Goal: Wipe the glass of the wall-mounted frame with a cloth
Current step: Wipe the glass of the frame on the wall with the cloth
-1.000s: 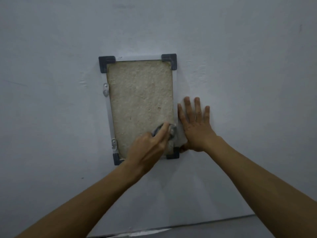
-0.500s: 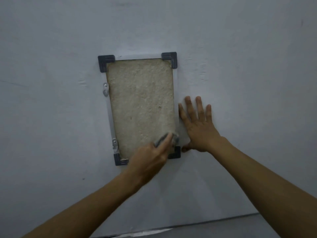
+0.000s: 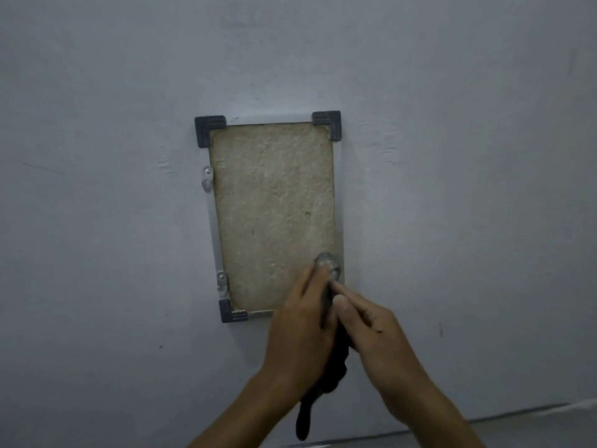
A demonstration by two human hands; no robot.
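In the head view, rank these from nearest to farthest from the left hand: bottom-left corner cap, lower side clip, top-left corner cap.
1. Bottom-left corner cap, just left of the left hand.
2. Lower side clip, slightly higher.
3. Top-left corner cap, far above.

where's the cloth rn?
Head view: cloth sits on the frame's lower-right glass, pinched between left hand and right hand.

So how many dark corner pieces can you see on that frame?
3: dark plastic corner pieces at top left, top right and bottom left. A fourth, bottom right, may be hidden behind the hands.
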